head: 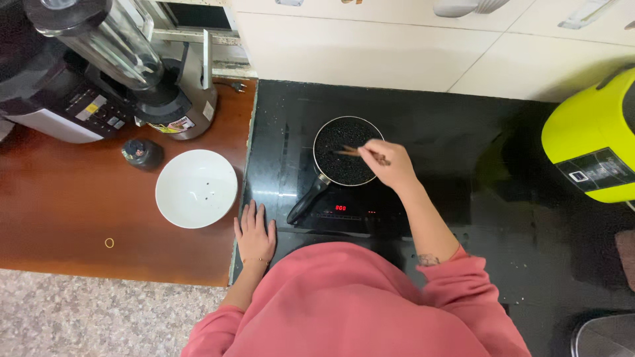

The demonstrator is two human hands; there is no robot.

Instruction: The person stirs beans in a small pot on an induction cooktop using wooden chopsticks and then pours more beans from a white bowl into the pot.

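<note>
On the black induction cooktop set into the counter, a small pan of dark, fine grains or seeds sits straight ahead of the person, its black handle running down and to the left toward the near edge. The right hand hovers over the pan's right rim, fingers closed around a pair of brown chopsticks whose long axis lies nearly level, tips pointing left into the dark contents. The right hand is thus the nearer one to the pan by far. The left hand lies flat and open, palm down, on the near left edge of the cooktop, holding nothing; the pan handle ends just to its right, near but not touching it. Left of that hand, on the wooden counter, stands a white bowl, empty apart from a few dark specks. Behind it sit a blender and a small dark lid. A yellow-green appliance is cut off at the right edge. The chopstick tips are hard to make out against the dark contents.
</note>
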